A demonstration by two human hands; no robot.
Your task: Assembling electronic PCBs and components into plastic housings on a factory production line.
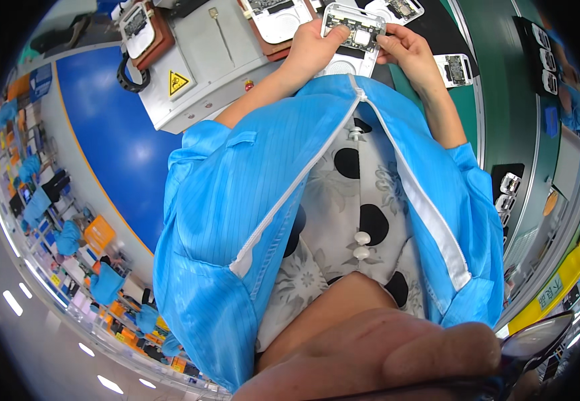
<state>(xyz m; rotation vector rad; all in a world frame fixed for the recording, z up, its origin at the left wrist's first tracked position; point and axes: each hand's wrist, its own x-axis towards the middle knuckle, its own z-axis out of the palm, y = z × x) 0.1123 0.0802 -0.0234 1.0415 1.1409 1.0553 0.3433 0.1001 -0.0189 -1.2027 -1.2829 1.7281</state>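
Note:
In front of my chest I hold a white plastic housing (350, 67) with a circuit board (362, 39) set in its upper part. My left hand (311, 50) grips it from the left, with the thumb lying over the board. At the right edge my right hand (407, 53) pinches, thumb and forefinger against the housing beside the board. Whether anything small is between those fingertips I cannot make out. Another white housing with a board (397, 9) lies just beyond, and one more, a white housing (455, 71), is right of my right hand.
To the left stands a grey metal machine (200, 80) with a yellow warning label. Brown fixtures (158, 41) on it carry white housings. Black trays of white parts (544, 57) lie along the green bench (480, 40) at right. People in blue work further off left.

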